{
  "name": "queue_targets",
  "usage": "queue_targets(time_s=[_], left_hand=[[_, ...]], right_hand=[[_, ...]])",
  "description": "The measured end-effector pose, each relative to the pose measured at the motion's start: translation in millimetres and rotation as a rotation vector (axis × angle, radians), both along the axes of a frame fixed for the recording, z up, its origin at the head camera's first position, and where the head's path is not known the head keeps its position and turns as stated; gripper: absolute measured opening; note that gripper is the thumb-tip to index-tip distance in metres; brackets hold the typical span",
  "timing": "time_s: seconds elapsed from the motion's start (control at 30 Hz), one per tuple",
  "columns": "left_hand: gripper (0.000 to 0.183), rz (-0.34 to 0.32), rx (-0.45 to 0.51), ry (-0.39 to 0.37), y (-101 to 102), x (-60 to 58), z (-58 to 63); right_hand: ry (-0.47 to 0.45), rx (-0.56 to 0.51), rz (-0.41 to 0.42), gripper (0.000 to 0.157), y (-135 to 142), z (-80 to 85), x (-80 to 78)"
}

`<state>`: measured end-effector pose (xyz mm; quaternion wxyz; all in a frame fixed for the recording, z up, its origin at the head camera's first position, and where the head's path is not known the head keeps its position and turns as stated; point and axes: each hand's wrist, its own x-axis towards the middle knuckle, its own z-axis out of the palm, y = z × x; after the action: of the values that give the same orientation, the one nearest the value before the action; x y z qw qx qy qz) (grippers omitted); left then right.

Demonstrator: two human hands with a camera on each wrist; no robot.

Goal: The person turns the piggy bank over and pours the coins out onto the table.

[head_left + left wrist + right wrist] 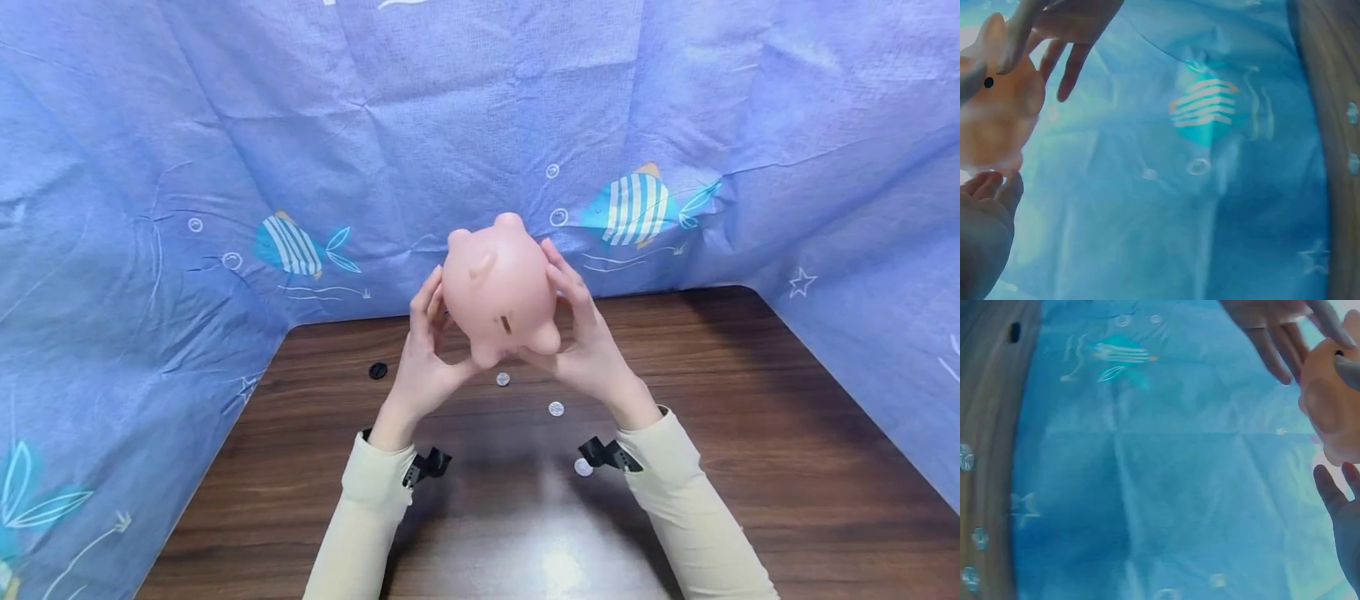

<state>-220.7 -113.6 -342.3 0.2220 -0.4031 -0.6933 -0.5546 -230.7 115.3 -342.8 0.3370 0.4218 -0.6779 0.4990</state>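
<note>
A pink piggy bank (498, 287) is held up above the table between both hands, tilted so its curled tail and a dark slot face the head camera. My left hand (429, 358) grips its left side, with the thumb low near a stubby foot. On the opposite side my right hand (588, 342) holds it, fingers spread along the body. A small dark round hole (989, 82) shows on the piggy bank in the left wrist view. Part of the piggy bank (1329, 406) is cut off by the right wrist view's edge.
Silvery coins (556, 408) lie scattered on the dark wooden table (750, 467), one close to the right wrist strap. A black round disc (378, 370) lies left of the left hand. Blue fish-print cloth (465, 125) hangs behind and along the sides.
</note>
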Motion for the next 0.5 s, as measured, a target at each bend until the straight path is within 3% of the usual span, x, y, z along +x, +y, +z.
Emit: queue_targets(time_s=[0.03, 0.1, 0.23, 0.3, 0.4, 0.5], left_hand=[[0.099, 0.013, -0.008, -0.032, -0.3, -2.1, -1.7], [0.098, 0.042, -0.017, -0.169, 1.3, -10.4, -9.3], [0.093, 0.090, -0.059, -0.617, 6.2, -33.4, -37.9], [0.087, 0.081, -0.105, -0.796, 7.6, -43.3, -53.1], [0.080, 0.070, -0.162, -0.915, 8.7, -53.0, -68.8], [0.078, 0.077, -0.161, -0.918, 10.2, -55.3, -70.4]], right_hand=[[-0.035, -0.006, 0.004, 0.108, -1.2, -3.7, -3.5], [-0.213, -0.006, 0.015, 0.108, -3.6, -14.0, -12.4], [-0.761, 0.059, 0.032, 0.105, -5.7, -41.3, -31.1], [-0.969, 0.122, 0.040, 0.103, -5.8, -53.0, -37.8], [-1.102, 0.198, 0.035, 0.101, -5.1, -63.3, -44.9], [-1.108, 0.203, 0.032, 0.100, -2.7, -65.1, -48.3]])
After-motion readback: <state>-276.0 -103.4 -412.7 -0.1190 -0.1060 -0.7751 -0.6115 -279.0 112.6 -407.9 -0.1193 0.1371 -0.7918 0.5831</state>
